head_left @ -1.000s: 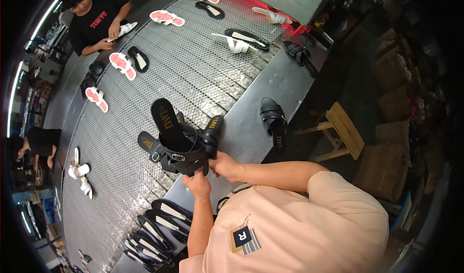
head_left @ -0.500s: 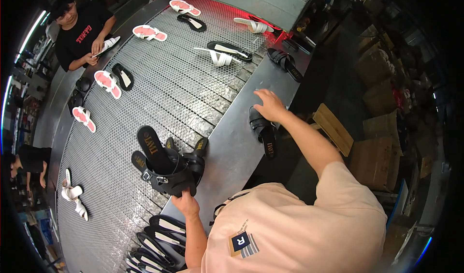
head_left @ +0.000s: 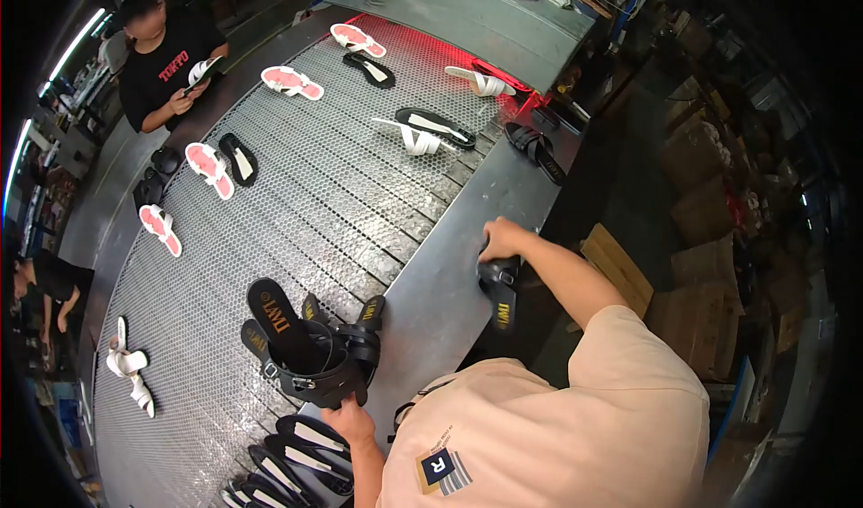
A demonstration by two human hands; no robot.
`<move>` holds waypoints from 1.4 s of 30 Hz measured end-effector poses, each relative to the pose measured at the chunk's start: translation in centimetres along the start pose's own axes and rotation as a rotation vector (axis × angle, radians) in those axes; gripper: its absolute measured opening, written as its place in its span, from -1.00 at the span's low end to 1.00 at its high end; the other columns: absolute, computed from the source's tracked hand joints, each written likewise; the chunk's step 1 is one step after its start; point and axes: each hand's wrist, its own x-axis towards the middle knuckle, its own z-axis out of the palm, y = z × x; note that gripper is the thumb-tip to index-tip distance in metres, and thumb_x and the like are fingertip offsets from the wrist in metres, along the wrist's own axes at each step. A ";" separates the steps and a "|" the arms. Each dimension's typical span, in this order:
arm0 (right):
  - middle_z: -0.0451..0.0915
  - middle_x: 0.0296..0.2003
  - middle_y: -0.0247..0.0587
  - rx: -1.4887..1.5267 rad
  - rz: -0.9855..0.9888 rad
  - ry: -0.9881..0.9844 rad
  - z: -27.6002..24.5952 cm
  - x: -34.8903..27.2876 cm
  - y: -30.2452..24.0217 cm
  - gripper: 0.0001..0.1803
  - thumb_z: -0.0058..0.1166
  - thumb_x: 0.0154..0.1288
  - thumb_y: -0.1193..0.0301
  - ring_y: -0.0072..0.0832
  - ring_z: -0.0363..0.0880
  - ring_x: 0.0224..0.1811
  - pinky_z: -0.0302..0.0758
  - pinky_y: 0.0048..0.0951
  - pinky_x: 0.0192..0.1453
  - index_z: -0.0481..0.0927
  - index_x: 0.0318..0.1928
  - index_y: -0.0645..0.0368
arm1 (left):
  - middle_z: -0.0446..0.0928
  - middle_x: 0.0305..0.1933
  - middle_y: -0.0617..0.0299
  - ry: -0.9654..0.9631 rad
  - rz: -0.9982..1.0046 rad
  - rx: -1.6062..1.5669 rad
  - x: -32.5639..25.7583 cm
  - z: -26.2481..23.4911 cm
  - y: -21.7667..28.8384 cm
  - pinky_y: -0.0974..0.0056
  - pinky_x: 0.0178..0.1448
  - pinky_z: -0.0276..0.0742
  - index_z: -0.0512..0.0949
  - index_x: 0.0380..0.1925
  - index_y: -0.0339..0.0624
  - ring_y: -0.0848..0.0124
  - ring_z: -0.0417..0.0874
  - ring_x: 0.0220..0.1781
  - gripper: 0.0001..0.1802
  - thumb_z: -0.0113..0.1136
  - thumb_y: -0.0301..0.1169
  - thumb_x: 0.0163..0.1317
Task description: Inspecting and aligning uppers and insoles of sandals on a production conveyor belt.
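Note:
My left hand grips a bunch of several black sandals from below, over the near edge of the mesh conveyor. Buckled straps and dark insoles with gold print show on them. Farther right, my right hand is closed round the toe end of another black sandal at the metal ledge, its heel end pointing toward me. A strappy black sandal rests farther up the same ledge. The fingertips of both hands are partly hidden by the footwear.
White sandals with pink insoles, black soles and white-strapped sandals lie spread over the conveyor. Several black soles are stacked near my left forearm. A metal housing spans the far end. Across the belt, a co-worker handles a white sandal.
My right hand has come nearer and its fingers have closed round the sandal on the ledge. The left-hand bunch is still held. Across the belt, the co-worker's white sandal has been raised and turned.

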 end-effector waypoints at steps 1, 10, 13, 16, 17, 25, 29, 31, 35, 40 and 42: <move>0.54 -0.10 0.14 0.126 0.029 0.033 -0.3 0.5 2.0 -0.14 0.38 -0.30 0.01 -0.13 0.56 -0.06 0.52 -0.29 0.00 0.49 0.03 0.26 | 0.58 -0.22 0.15 -0.009 -0.002 -0.007 0.1 0.2 0.1 0.37 -0.09 0.43 0.55 -0.25 -0.44 0.44 0.54 -0.20 -0.80 0.11 -0.51 0.18; 0.52 -0.08 -0.32 1.413 0.158 -0.320 2.7 -5.0 8.6 -0.39 0.17 0.19 0.33 -0.38 0.56 -0.12 0.53 -0.18 -0.10 0.27 0.24 -0.07 | 0.55 -0.11 0.15 -0.062 0.013 -0.054 1.5 1.0 -0.7 0.33 0.03 0.40 0.51 -0.15 -0.43 0.39 0.54 -0.11 -0.73 0.10 -0.49 0.18; 0.55 -0.10 -0.38 1.495 0.158 -0.327 5.2 -6.7 8.5 -0.42 0.16 0.21 0.36 -0.49 0.61 -0.17 0.52 -0.19 -0.04 0.27 0.22 0.00 | 0.53 -0.06 0.14 -0.066 -0.006 -0.119 1.7 1.2 -1.5 0.32 0.06 0.39 0.49 -0.13 -0.42 0.37 0.53 -0.06 -0.72 0.11 -0.49 0.17; 0.53 -0.07 -0.34 1.522 0.160 -0.326 7.1 -7.8 8.7 -0.41 0.17 0.20 0.35 -0.47 0.59 -0.13 0.51 -0.17 -0.01 0.28 0.23 0.01 | 0.52 -0.05 0.14 -0.085 0.015 0.044 1.7 1.8 -1.5 0.30 0.09 0.38 0.49 -0.13 -0.41 0.37 0.53 -0.05 -0.73 0.11 -0.47 0.19; 0.52 -0.05 -0.30 1.491 0.219 -0.239 7.3 -8.3 8.5 -0.39 0.18 0.20 0.33 -0.45 0.58 -0.11 0.51 -0.17 -0.01 0.27 0.24 0.04 | 0.52 -0.05 0.14 -0.074 -0.012 -0.054 1.8 2.1 -1.7 0.31 0.08 0.38 0.49 -0.13 -0.41 0.37 0.53 -0.06 -0.73 0.10 -0.45 0.21; 0.53 -0.28 -0.19 1.106 0.574 0.378 6.9 -9.0 7.2 -0.27 0.29 0.05 0.12 -0.41 0.52 -0.28 0.49 -0.31 -0.35 0.33 0.17 0.16 | 0.52 -0.08 0.15 -0.018 -0.089 -0.100 1.8 4.8 -0.7 0.33 0.07 0.38 0.49 -0.10 -0.40 0.41 0.52 -0.09 -0.71 0.12 -0.50 0.18; 0.55 -0.39 -0.23 1.162 0.467 0.327 5.6 -6.2 10.3 -0.44 0.28 0.05 0.12 -0.49 0.51 -0.39 0.45 -0.39 -0.44 0.49 -0.03 0.23 | 0.55 -0.14 0.18 0.032 -0.034 -0.037 1.3 7.5 0.4 0.35 -0.01 0.43 0.51 -0.15 -0.41 0.43 0.54 -0.15 -0.75 0.11 -0.56 0.14; 0.55 -0.42 -0.26 1.143 0.439 0.356 3.8 -3.2 13.2 -0.56 0.28 0.07 0.18 -0.52 0.50 -0.38 0.44 -0.44 -0.40 0.56 -0.16 0.25 | 0.56 -0.17 0.20 0.131 -0.009 -0.034 1.0 9.6 0.4 0.37 -0.05 0.45 0.53 -0.16 -0.40 0.43 0.55 -0.17 -0.76 0.11 -0.58 0.13; 0.40 -0.38 -0.45 1.355 -0.056 0.501 -0.1 6.2 21.1 -0.82 0.18 0.13 0.42 -0.64 0.36 -0.32 0.31 -0.56 -0.24 0.48 -0.44 0.25 | 0.56 -0.15 0.19 0.250 0.010 -0.031 -0.7 15.6 2.4 0.35 0.00 0.43 0.53 -0.14 -0.39 0.42 0.56 -0.16 -0.74 0.11 -0.56 0.14; 0.46 -0.33 -0.33 1.054 -0.052 0.755 -6.8 14.2 25.2 -0.72 0.22 0.09 0.32 -0.52 0.43 -0.26 0.35 -0.47 -0.14 0.50 -0.41 0.31 | 0.56 -0.13 0.19 0.416 0.050 -0.110 -2.9 21.8 3.8 0.35 -0.03 0.46 0.52 -0.13 -0.37 0.42 0.57 -0.15 -0.72 0.14 -0.54 0.13; 0.55 -0.27 -0.18 1.058 -0.002 0.435 -9.1 16.2 25.9 -0.65 0.25 0.05 0.26 -0.44 0.48 -0.21 0.39 -0.40 -0.09 0.54 -0.34 0.34 | 0.55 -0.07 0.15 0.455 -0.004 -0.186 -3.2 23.4 3.3 0.32 0.01 0.49 0.49 -0.07 -0.34 0.36 0.60 -0.10 -0.67 0.18 -0.53 0.12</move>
